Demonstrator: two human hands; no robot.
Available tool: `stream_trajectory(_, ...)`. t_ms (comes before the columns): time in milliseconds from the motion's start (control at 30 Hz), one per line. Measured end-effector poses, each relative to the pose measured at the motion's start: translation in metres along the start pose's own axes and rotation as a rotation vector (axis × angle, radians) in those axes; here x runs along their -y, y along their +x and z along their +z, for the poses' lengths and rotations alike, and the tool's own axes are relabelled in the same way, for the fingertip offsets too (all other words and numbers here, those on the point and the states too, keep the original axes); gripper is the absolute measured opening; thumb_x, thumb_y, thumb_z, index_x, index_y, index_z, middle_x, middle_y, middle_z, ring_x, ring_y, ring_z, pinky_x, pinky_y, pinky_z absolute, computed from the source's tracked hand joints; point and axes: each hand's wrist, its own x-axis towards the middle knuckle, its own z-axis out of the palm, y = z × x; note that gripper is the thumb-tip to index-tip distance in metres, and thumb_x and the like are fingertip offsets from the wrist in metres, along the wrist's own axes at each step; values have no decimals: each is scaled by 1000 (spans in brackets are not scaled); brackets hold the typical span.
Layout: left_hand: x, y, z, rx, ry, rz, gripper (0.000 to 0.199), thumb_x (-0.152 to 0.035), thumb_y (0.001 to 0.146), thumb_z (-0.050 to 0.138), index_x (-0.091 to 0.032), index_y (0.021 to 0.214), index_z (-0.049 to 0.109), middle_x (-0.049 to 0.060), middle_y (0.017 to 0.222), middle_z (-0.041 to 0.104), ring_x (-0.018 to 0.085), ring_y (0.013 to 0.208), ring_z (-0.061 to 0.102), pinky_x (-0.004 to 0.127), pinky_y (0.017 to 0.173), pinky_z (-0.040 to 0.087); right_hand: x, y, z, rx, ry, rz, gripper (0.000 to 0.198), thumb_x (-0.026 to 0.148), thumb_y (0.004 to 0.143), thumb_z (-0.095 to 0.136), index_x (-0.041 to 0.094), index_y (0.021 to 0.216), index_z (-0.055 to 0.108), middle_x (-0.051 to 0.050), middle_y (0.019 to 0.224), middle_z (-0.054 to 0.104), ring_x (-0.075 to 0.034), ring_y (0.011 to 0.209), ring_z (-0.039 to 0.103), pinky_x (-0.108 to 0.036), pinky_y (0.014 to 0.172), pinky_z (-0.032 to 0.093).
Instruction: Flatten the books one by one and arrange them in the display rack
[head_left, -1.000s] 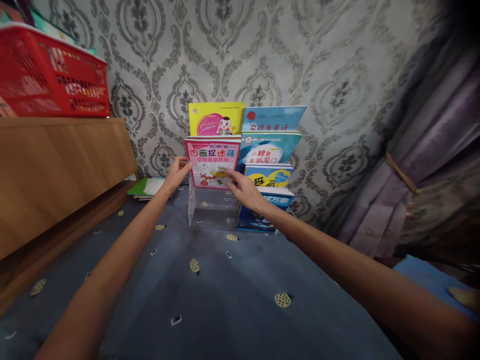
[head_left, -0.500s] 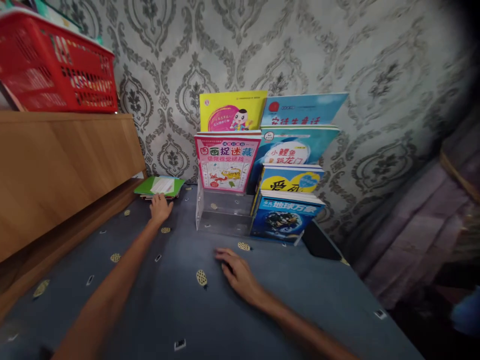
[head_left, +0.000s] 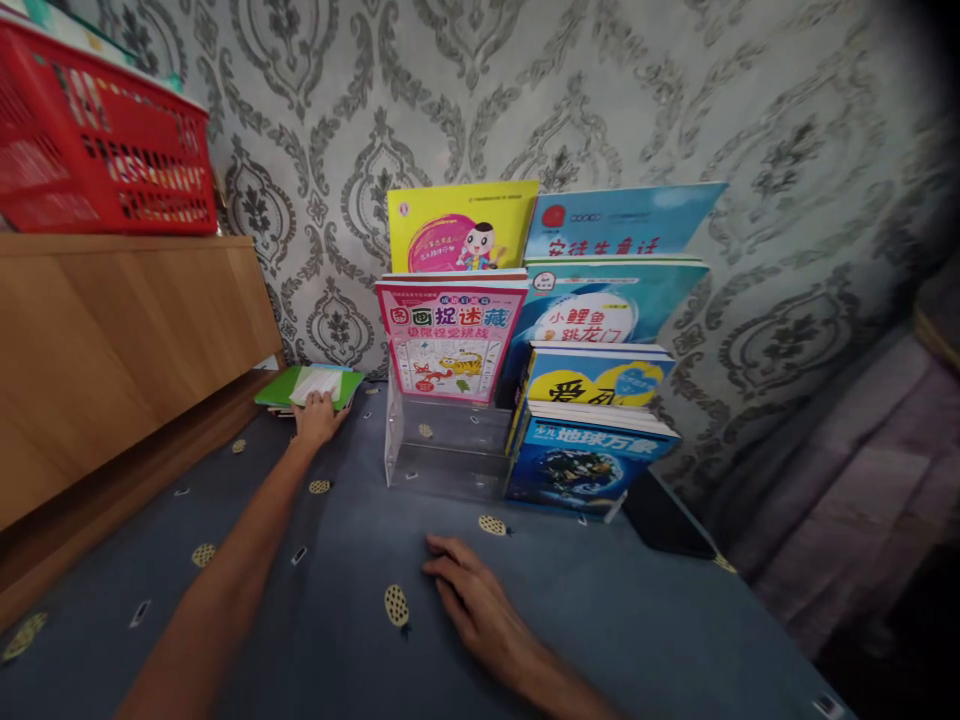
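Your two hands are well apart. Your left hand (head_left: 316,418) reaches to the green-topped stack of books (head_left: 277,388), which lies flat on the blue patterned cloth (head_left: 330,620) near the wooden cabinet (head_left: 127,340). Its fingers rest over the near edge of the stack, by a pale sheet (head_left: 321,376) on top; the fingertips are small and partly hidden, so you can't fairly tell whether they grip. Your right hand (head_left: 484,615) holds nothing, its fingers loosely bent, low over the cloth in front of the clear rack (head_left: 391,440). In the rack's left column, the pink book (head_left: 450,340) stands before the yellow book (head_left: 431,215); in the right column, the earth-cover book (head_left: 574,475) stands foremost.
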Motion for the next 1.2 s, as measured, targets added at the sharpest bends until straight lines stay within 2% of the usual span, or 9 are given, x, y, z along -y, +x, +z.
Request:
stream_trajectory(167, 8, -16, -12, -3, 19, 82, 52, -47, 100, 38, -11, 133, 56, 26, 137, 57, 39, 132, 50, 67, 107, 33, 4, 3, -2, 66, -23, 24, 31, 16, 97, 43, 20, 117, 67, -16, 134, 63, -25, 128, 60, -40, 105, 53)
stream_trajectory(300, 22, -38, -18, -1, 43, 168, 47, -43, 101, 40, -15, 135, 54, 22, 143, 55, 35, 138, 46, 61, 113, 29, 4, 4, -2, 100, -44, 24, 32, 16, 97, 43, 20, 119, 66, -16, 137, 61, -25, 130, 58, -43, 107, 52)
stream_trajectory(467, 38, -68, -16, -14, 91, 257, 45, -42, 100, 43, -18, 137, 53, 19, 146, 53, 31, 141, 44, 52, 115, 31, 4, 4, 0, 86, -76, -10, 31, 16, 97, 44, 18, 117, 67, -17, 134, 63, -26, 128, 60, -42, 106, 52)
stream_trajectory(667, 38, -102, -9, 3, 118, 295, 49, -42, 100, 45, -15, 140, 52, 20, 147, 53, 32, 140, 45, 48, 115, 32, 8, 6, -1, 91, -95, -5, 30, 18, 98, 45, 21, 118, 67, -14, 134, 63, -25, 126, 61, -43, 105, 53)
stream_trajectory(767, 34, -119, -11, 52, 122, 308, 46, -44, 100, 46, -17, 137, 55, 18, 143, 57, 32, 135, 51, 46, 113, 36, 8, 5, 0, 85, -99, 4, 30, 18, 97, 46, 22, 118, 67, -14, 135, 63, -26, 126, 61, -45, 104, 54)
stream_trajectory(967, 32, -143, -29, 112, 54, 377, 41, -46, 101, 45, -18, 121, 66, 15, 118, 70, 30, 111, 66, 39, 99, 46, 10, 5, -2, 79, -106, -13, 31, 16, 97, 45, 22, 119, 67, -14, 135, 63, -26, 126, 61, -44, 105, 53)
stream_trajectory(1200, 32, -176, -57, 151, -18, 445, 44, -53, 99, 47, -22, 123, 67, 12, 115, 72, 28, 110, 66, 39, 99, 46, 7, 8, 0, 137, -121, -12, 32, 14, 95, 46, 18, 119, 67, -17, 136, 62, -27, 127, 60, -47, 107, 51)
